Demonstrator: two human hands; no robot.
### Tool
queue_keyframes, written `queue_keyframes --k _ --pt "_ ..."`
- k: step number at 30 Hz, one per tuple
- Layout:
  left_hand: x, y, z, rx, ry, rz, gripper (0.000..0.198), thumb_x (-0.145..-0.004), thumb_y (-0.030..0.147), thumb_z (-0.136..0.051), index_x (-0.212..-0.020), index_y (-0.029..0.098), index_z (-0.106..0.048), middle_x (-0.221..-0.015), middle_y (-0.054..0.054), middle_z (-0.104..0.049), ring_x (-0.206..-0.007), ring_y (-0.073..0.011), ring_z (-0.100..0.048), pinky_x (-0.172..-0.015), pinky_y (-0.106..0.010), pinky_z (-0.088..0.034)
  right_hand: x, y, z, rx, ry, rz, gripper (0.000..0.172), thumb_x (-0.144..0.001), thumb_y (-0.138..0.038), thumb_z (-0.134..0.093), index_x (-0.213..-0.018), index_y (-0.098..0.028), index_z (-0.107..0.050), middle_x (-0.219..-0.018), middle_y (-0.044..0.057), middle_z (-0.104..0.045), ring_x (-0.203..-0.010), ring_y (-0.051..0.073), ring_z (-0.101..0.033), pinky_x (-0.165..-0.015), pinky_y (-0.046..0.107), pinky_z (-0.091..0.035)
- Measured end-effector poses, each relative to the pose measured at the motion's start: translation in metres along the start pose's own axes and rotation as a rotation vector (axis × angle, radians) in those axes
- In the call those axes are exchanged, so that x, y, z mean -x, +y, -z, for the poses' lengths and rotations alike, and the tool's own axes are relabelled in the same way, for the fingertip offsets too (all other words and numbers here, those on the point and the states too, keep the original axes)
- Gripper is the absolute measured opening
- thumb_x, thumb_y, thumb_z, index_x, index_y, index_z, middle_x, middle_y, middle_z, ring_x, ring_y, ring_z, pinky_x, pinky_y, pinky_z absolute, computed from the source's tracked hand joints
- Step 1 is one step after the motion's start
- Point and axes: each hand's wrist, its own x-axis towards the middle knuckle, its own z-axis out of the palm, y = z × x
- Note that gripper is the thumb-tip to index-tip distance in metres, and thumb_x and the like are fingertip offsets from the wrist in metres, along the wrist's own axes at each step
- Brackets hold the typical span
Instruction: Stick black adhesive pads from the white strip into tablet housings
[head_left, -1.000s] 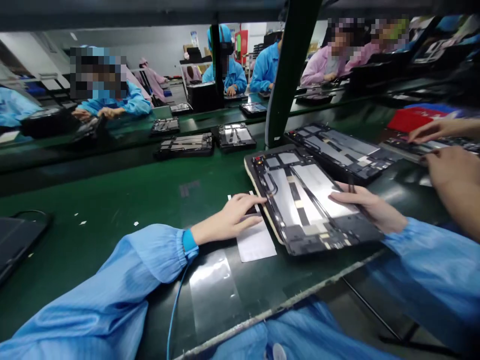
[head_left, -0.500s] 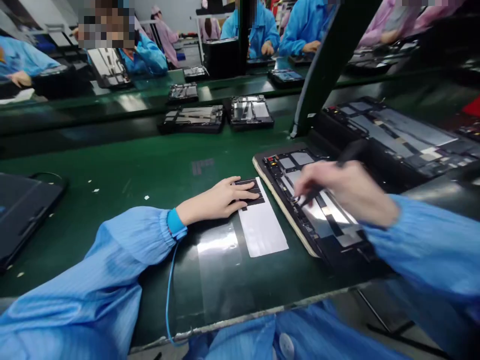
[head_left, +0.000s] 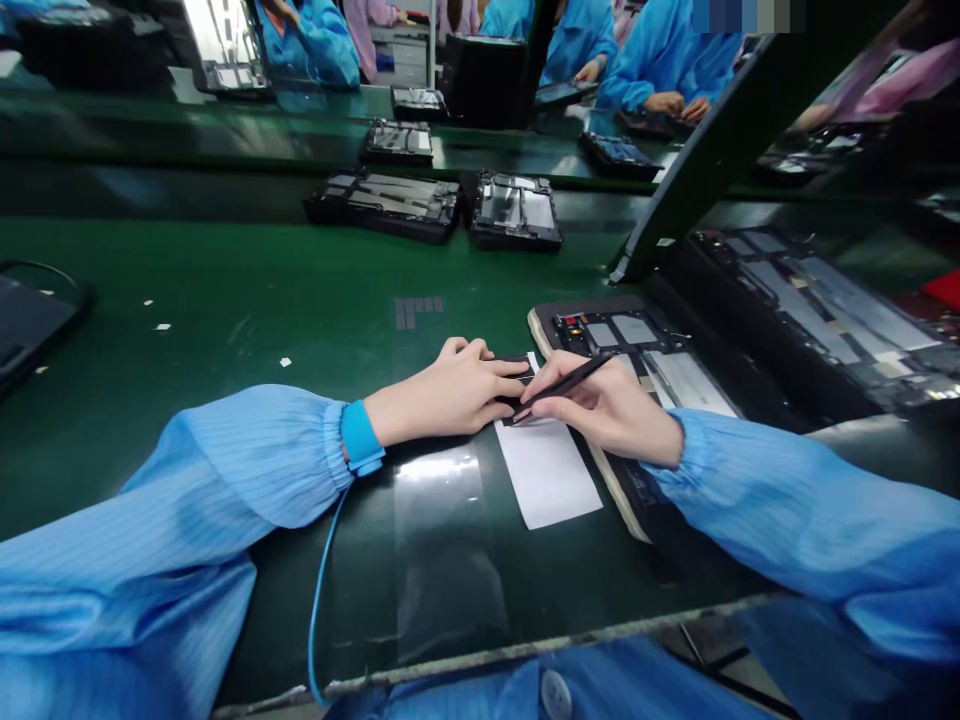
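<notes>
My left hand (head_left: 450, 395) lies on the green mat with its fingers pressed down on the dark strips at the top of a white backing sheet (head_left: 547, 470). My right hand (head_left: 607, 405) pinches black tweezers (head_left: 559, 385), whose tips touch those dark strips right beside my left fingertips. An opened tablet body (head_left: 637, 345) with metal plates and small boards lies just right of the sheet, partly under my right wrist. A blue wrist strap (head_left: 358, 437) with a thin cord sits on my left wrist.
A dark slanted post (head_left: 720, 140) rises behind the tablet. Another opened tablet (head_left: 817, 300) lies to the right, two more (head_left: 450, 205) on the belt ahead. A black tray (head_left: 30, 320) sits at the far left. Other people in blue coats work across the belt.
My right hand with the tweezers left the tablet and moved left to the dark strips on the white sheet. My left hand stayed on the sheet. The view tilted down.
</notes>
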Motion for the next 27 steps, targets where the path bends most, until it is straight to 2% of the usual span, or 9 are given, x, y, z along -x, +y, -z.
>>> queue_keyframes --k 3,6,9,11,14,17,20,27 --pt "0.000 -0.001 -0.002 -0.025 0.023 0.000 0.024 -0.085 0.027 -0.048 -0.105 0.029 -0.061 -0.125 -0.001 -0.054 -0.093 -0.0257 -0.048 -0.082 -0.040 -0.027 -0.005 -0.005 -0.001 0.037 0.007 0.023 0.017 -0.078 -0.030 -0.059 -0.072 -0.015 -0.056 -0.071 0.002 -0.058 -0.064 0.013 -0.064 -0.053 0.020 -0.050" --pt "0.003 -0.004 -0.004 -0.072 0.027 0.009 0.030 -0.087 0.031 -0.045 -0.116 0.032 -0.054 -0.132 -0.001 -0.048 -0.101 -0.0279 -0.046 -0.085 -0.043 -0.027 0.000 -0.009 0.008 -0.068 0.052 -0.024 0.021 -0.077 -0.034 -0.060 -0.069 -0.016 -0.053 -0.067 0.000 -0.054 -0.055 0.013 -0.062 -0.049 0.022 -0.050" --pt "0.004 -0.005 -0.004 -0.098 -0.004 -0.012 0.034 -0.089 0.031 -0.042 -0.122 0.033 -0.048 -0.137 0.001 -0.040 -0.112 -0.0334 -0.039 -0.090 -0.051 -0.025 0.017 -0.004 0.024 -0.138 0.295 -0.046 0.021 -0.076 -0.033 -0.062 -0.069 -0.018 -0.050 -0.066 0.001 -0.055 -0.054 0.015 -0.063 -0.048 0.026 -0.052" --pt "0.002 -0.001 -0.005 -0.101 0.010 -0.021 0.033 -0.089 0.029 -0.040 -0.121 0.029 -0.048 -0.138 -0.001 -0.040 -0.119 -0.0365 -0.032 -0.093 -0.056 -0.021 0.031 0.005 0.032 -0.136 0.488 -0.022 0.021 -0.078 -0.031 -0.060 -0.067 -0.019 -0.047 -0.062 0.000 -0.055 -0.051 0.015 -0.061 -0.046 0.026 -0.052" --pt "-0.009 0.013 -0.011 0.013 0.172 -0.037 0.037 -0.088 0.022 -0.038 -0.125 0.019 -0.039 -0.138 -0.008 -0.037 -0.125 -0.0311 -0.027 -0.098 -0.052 -0.024 0.048 0.019 0.031 -0.154 0.635 0.018 0.023 -0.081 -0.028 -0.057 -0.065 -0.020 -0.044 -0.061 0.000 -0.054 -0.046 0.012 -0.058 -0.040 0.026 -0.050" --pt "-0.022 0.028 -0.021 0.188 0.313 -0.147 0.034 -0.084 0.014 -0.037 -0.118 0.016 -0.034 -0.135 -0.012 -0.038 -0.122 -0.0229 -0.033 -0.100 -0.043 -0.031 0.055 0.023 0.024 -0.135 0.636 0.055 0.021 -0.083 -0.026 -0.054 -0.065 -0.020 -0.045 -0.063 0.000 -0.053 -0.045 0.011 -0.057 -0.037 0.025 -0.048" --pt "-0.028 0.034 -0.030 0.267 0.279 -0.252 0.023 -0.081 0.010 -0.038 -0.103 0.017 -0.037 -0.131 -0.012 -0.041 -0.120 -0.0214 -0.035 -0.100 -0.042 -0.033 0.056 0.022 0.021 -0.111 0.578 0.078 0.020 -0.083 -0.023 -0.053 -0.064 -0.020 -0.046 -0.063 0.000 -0.052 -0.044 0.010 -0.056 -0.036 0.024 -0.048" --pt "-0.027 0.032 -0.030 0.358 0.251 -0.215 0.019 -0.079 0.008 -0.037 -0.095 0.019 -0.034 -0.122 -0.011 -0.047 -0.111 -0.0205 -0.039 -0.095 -0.041 -0.036 0.054 0.024 0.023 -0.029 0.559 0.069 0.019 -0.082 -0.018 -0.053 -0.064 -0.019 -0.047 -0.066 0.001 -0.052 -0.047 0.009 -0.056 -0.039 0.023 -0.047"
